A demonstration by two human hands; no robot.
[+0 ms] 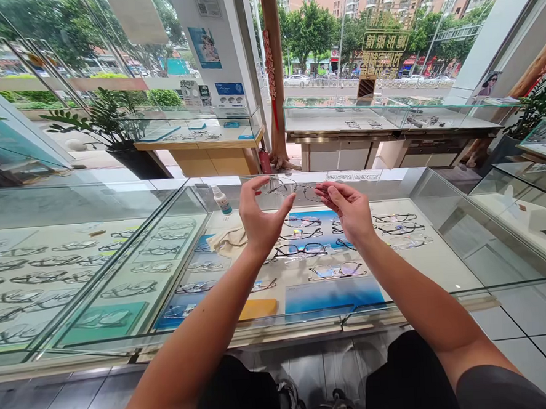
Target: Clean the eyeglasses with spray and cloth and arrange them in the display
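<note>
I hold a pair of thin-framed eyeglasses (283, 185) in the air above the glass display counter. My left hand (261, 220) is curved around one side of the frame, fingertips at its outer end and thumb near the lower rim. At the opposite side, my right hand (353, 209) pinches the frame between thumb and fingers. Under my hands, more eyeglasses (303, 250) lie in rows inside the counter. A beige cloth (229, 241) and a small white spray bottle (221, 200) are on the counter, left of my left hand.
Glass panes (469, 229) edge the display counter. Blue sheets (334, 296) and a yellow case (258, 308) lie inside, near me. Further showcases (342, 123) stand by the windows, with a wooden post (274, 75) and a potted plant (115, 124). Tiled floor (530, 324) shows at right.
</note>
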